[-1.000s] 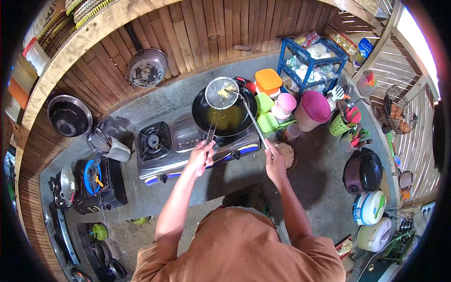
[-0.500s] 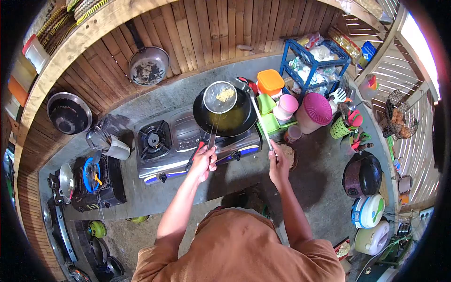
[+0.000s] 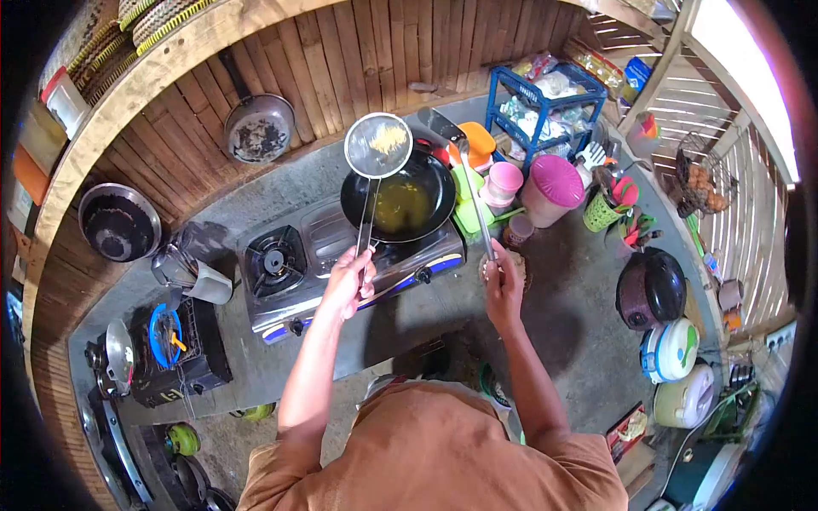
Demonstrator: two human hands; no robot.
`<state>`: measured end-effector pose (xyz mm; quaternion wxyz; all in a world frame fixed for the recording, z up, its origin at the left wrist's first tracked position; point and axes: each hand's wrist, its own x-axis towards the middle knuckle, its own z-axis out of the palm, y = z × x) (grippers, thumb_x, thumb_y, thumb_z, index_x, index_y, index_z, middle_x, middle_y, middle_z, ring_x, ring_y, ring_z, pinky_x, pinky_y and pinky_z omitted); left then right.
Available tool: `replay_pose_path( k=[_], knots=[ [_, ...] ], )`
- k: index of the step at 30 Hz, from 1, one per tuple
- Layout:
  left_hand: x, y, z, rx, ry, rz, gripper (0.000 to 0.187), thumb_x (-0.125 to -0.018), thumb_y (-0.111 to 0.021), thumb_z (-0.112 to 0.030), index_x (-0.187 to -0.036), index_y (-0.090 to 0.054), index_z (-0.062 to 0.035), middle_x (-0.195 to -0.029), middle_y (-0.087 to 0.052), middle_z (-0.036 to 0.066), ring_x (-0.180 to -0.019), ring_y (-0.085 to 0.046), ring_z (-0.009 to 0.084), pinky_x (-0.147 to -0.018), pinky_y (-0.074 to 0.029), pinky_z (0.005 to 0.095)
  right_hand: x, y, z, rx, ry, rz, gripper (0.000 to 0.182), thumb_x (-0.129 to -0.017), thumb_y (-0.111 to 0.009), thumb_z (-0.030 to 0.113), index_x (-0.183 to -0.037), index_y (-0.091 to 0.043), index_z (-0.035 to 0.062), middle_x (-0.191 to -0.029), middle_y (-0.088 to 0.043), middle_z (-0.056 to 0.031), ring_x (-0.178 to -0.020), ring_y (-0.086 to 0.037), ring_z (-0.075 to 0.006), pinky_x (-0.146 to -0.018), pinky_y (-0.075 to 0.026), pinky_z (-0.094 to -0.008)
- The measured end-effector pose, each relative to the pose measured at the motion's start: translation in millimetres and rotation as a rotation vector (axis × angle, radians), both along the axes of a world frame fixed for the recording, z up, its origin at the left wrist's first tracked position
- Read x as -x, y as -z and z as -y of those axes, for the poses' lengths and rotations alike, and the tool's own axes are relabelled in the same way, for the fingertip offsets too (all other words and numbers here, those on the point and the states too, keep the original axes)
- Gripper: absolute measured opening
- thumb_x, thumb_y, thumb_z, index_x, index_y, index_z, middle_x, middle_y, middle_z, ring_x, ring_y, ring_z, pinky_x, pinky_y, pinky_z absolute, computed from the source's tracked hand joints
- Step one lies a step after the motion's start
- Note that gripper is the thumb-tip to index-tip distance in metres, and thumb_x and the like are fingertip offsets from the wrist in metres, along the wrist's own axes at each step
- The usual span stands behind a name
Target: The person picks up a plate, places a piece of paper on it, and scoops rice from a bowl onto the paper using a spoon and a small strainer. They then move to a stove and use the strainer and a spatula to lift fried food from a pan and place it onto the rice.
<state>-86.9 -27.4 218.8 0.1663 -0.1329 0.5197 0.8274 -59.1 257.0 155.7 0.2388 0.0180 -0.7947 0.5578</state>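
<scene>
Bamboo-walled kitchen bench: your left hand (image 3: pixel 348 285) clamped the strainer (image 3: pixel 377 145), handle running far over the wok (image 3: pixel 399 204); right hand (image 3: pixel 503 285) gripped the spatula (image 3: pixel 473 192).

One wok (image 3: pixel 409 204), one strainer (image 3: pixel 377 146), two hands (image 3: pixel 348 283)

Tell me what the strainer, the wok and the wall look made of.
Strainer: metal wire mesh, see-through, shiny rim and handle. Wok: probably dark metal, glossy black, oil pooled inside. Wall: wood or bamboo slats, brown, visible vertical seams.
</scene>
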Motion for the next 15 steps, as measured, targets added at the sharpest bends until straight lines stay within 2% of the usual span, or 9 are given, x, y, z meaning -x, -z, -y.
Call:
replay_pose_path(
  k=[2,3,4,5,6,7,8,10,15],
  knots=[
    [4.6,13.8,5.6,0.000,0.035,0.004,0.010,-0.099,-0.054,-0.019,-0.102,-0.049,-0.0111,-0.059,-0.045,-0.001,-0.044,-0.035,0.0081,-0.042,-0.027,0.0240,-12.1,-13.0,11.9,-0.046,0.034,0.053,0.033,-0.097,-0.052,0.008,-0.130,-0.055,0.0023,-0.090,-0.059,-0.0036,-0.075,-0.050,-0.0105,-0.069,-0.044,-0.0252],
    [10.9,31.6,8.1,0.021,0.038,0.008,0.010,-0.099,-0.053,-0.019,-0.103,-0.049,-0.0114,-0.059,-0.044,-0.001,-0.044,-0.035,0.0085,-0.042,-0.028,0.0244,-10.7,5.6,18.9,0.013,0.039,0.030,0.032,-0.097,-0.053,0.008,-0.128,-0.056,0.0038,-0.078,-0.049,0.0020,-0.067,-0.039,-0.0064,-0.060,-0.037,-0.0217],
    [15.0,49.0,10.6,0.042,0.044,0.010,0.010,-0.099,-0.053,-0.020,-0.103,-0.048,-0.0116,-0.059,-0.043,-0.001,-0.045,-0.035,0.0089,-0.042,-0.028,0.0248,-10.9,29.0,26.5,0.011,0.057,0.025,0.032,-0.097,-0.053,0.008,-0.128,-0.056,0.0038,-0.078,-0.049,0.0020,-0.067,-0.039,-0.0064,-0.060,-0.037,-0.0217],
    [17.7,62.3,12.8,0.069,0.061,0.048,0.010,-0.099,-0.052,-0.019,-0.103,-0.046,-0.0115,-0.059,-0.042,-0.002,-0.045,-0.035,0.0094,-0.043,-0.028,0.0255,-10.7,52.1,33.3,0.269,0.007,0.168,0.032,-0.098,-0.053,0.011,-0.130,-0.056,0.0080,-0.077,-0.048,0.0034,-0.061,-0.039,-0.0045,-0.054,-0.035,-0.0206],
    [13.0,68.4,13.5,0.066,0.089,0.046,0.010,-0.099,-0.052,-0.019,-0.103,-0.046,-0.0115,-0.059,-0.042,-0.002,-0.045,-0.035,0.0094,-0.043,-0.028,0.0255,-20.5,49.6,44.6,0.532,-0.041,0.310,0.033,-0.099,-0.053,0.014,-0.132,-0.055,0.0122,-0.076,-0.046,0.0048,-0.055,-0.039,-0.0026,-0.047,-0.032,-0.0196],
    [6.1,74.0,15.3,0.060,0.091,0.077,0.009,-0.099,-0.051,-0.018,-0.103,-0.047,-0.0114,-0.059,-0.043,-0.002,-0.046,-0.035,0.0094,-0.043,-0.028,0.0255,-35.4,46.8,55.5,0.638,-0.020,0.375,0.033,-0.099,-0.052,0.018,-0.132,-0.054,0.0141,-0.073,-0.047,0.0042,-0.048,-0.037,-0.0038,-0.041,-0.028,-0.0209],
    [3.9,76.6,17.9,0.056,0.092,0.099,0.008,-0.099,-0.051,-0.018,-0.102,-0.047,-0.0113,-0.059,-0.043,-0.002,-0.046,-0.035,0.0094,-0.043,-0.028,0.0256,-44.0,40.7,63.3,0.642,0.001,0.354,0.033,-0.099,-0.052,0.018,-0.132,-0.054,0.0141,-0.073,-0.047,0.0042,-0.048,-0.037,-0.0038,-0.041,-0.028,-0.0209],
    [-11.9,74.7,26.6,0.055,0.156,0.075,0.008,-0.100,-0.050,-0.017,-0.104,-0.047,-0.0110,-0.060,-0.046,0.000,-0.045,-0.036,0.0095,-0.043,-0.029,0.0256,-69.9,25.6,84.0,0.984,-0.004,0.473,0.035,-0.099,-0.051,0.017,-0.134,-0.053,0.0132,-0.072,-0.049,0.0030,-0.046,-0.036,-0.0050,-0.040,-0.028,-0.0210],
    [-55.2,47.2,24.3,0.024,0.293,0.014,0.009,-0.099,-0.050,-0.018,-0.103,-0.051,-0.0095,-0.065,-0.054,0.004,-0.046,-0.043,0.0102,-0.044,-0.035,0.0264,-152.3,12.7,104.7,1.200,0.082,0.381,0.039,-0.100,-0.048,0.018,-0.138,-0.047,0.0115,-0.074,-0.052,-0.0012,-0.045,-0.037,-0.0075,-0.040,-0.028,-0.0242]
  ],
)
